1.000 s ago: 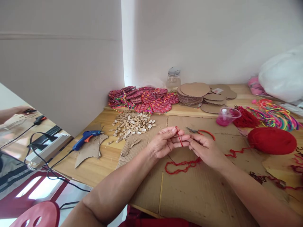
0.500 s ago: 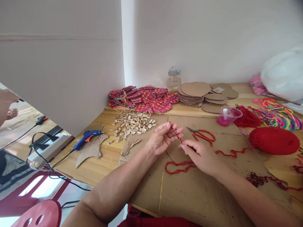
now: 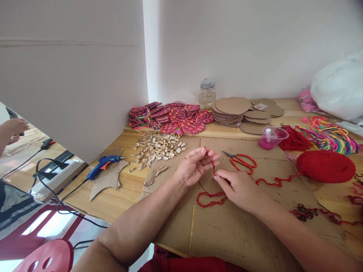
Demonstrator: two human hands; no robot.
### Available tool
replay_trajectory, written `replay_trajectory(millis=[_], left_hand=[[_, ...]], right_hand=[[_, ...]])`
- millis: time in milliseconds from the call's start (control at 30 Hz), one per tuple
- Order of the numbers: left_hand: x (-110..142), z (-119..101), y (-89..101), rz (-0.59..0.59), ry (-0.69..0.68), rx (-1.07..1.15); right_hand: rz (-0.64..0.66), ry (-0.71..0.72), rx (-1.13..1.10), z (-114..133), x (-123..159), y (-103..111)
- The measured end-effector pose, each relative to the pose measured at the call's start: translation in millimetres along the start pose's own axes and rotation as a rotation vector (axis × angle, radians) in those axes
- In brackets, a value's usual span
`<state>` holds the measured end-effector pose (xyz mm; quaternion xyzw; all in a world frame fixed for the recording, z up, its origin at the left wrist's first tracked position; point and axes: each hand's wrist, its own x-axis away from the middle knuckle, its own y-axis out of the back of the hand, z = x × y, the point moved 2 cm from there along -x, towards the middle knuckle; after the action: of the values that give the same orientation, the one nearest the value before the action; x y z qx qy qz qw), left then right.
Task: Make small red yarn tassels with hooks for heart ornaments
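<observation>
Between my two hands a short stretch of red yarn (image 3: 211,160) runs taut. Thumb and forefinger of my left hand (image 3: 195,163) pinch its upper end, while the other fingers are loosely curled with the palm up. My right hand (image 3: 236,187) pinches the yarn lower down, knuckles up. Below, a loop of the same yarn lies on the cardboard sheet (image 3: 221,234). Farther right the strand trails to a big red yarn ball (image 3: 326,166). Orange-handled scissors (image 3: 242,162) lie partly open just beyond my right hand.
Peanut shells (image 3: 160,147) are heaped at back left, near a blue glue gun (image 3: 103,166) with its cord. Behind stand decorated pink pieces (image 3: 172,117), a lidded jar (image 3: 207,94) and stacked cardboard shapes (image 3: 231,109). At right are a cup of pink liquid (image 3: 268,139) and colourful yarn (image 3: 331,136).
My right hand has shifted slightly left and down along the yarn, so the strand hangs steeper. My left hand keeps its pinch. At far left, another person's hand has come into view.
</observation>
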<state>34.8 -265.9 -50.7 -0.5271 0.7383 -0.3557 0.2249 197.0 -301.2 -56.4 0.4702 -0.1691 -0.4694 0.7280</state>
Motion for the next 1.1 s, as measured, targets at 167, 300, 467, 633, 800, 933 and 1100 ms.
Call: replay_trajectory(millis=[167, 300, 467, 633, 800, 933, 1100], left_hand=[[1, 2, -1.4, -0.006, 0.000, -0.047], [0, 3, -2.4, -0.026, -0.044, -0.163], [0, 5, -3.7, -0.014, -0.094, -0.311], [1, 7, -3.6, 0.012, -0.101, -0.437], [1, 9, -1.2, 0.054, -0.116, -0.582], [4, 8, -3.5, 0.105, -0.107, -0.686], [9, 4, -9.3, 0.139, -0.096, -0.771]], right_hand=[[-0.013, 0.026, 0.020, 2, 0, 2], [-0.017, 0.045, 0.034, 9, 1, 10], [-0.147, 0.115, -0.009, 18, 4, 31], [-0.304, 0.196, -0.018, 17, 6, 46], [-0.364, 0.213, -0.012, 17, 6, 49], [-0.397, 0.208, 0.001, 19, 6, 52], [-0.442, 0.229, 0.012, 18, 6, 52]])
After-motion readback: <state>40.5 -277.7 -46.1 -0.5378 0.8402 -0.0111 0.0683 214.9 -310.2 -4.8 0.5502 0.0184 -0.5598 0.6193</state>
